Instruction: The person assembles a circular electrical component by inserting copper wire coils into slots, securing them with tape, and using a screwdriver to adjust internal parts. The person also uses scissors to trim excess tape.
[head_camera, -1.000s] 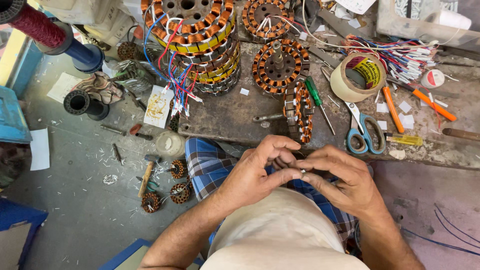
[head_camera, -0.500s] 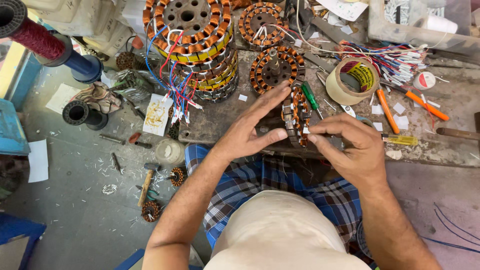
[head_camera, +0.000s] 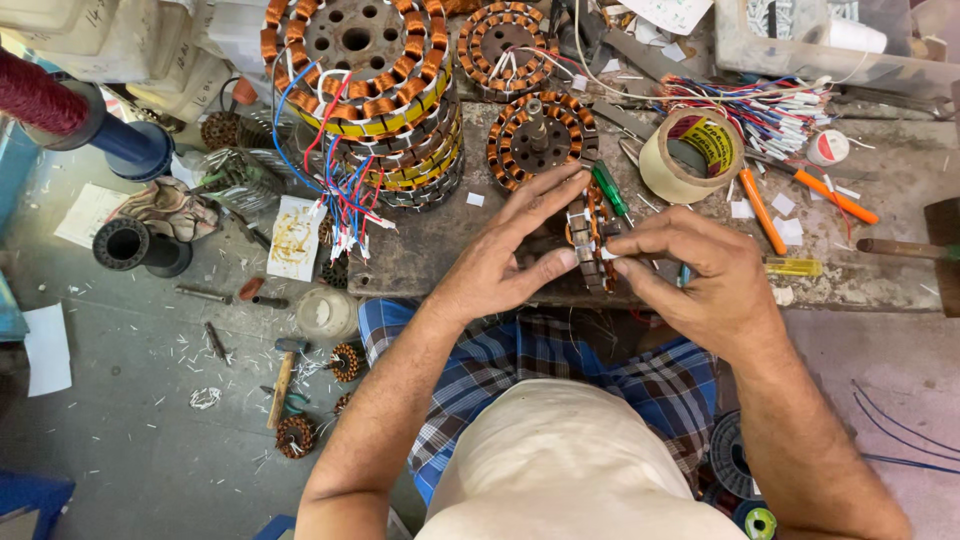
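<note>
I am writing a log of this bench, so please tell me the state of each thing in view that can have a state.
Left hand: open, fingers spread, touching the small stator.
Right hand: pinching the small stator's edge.
Small stator: standing on edge between both hands.
Tape roll: lying flat on the bench.
Stator stack: piled up, wires hanging.
Hammer: lying on the floor.

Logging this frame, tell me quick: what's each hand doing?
Left hand: open, fingers touching the stator.
Right hand: pinching the stator's edge.
</note>
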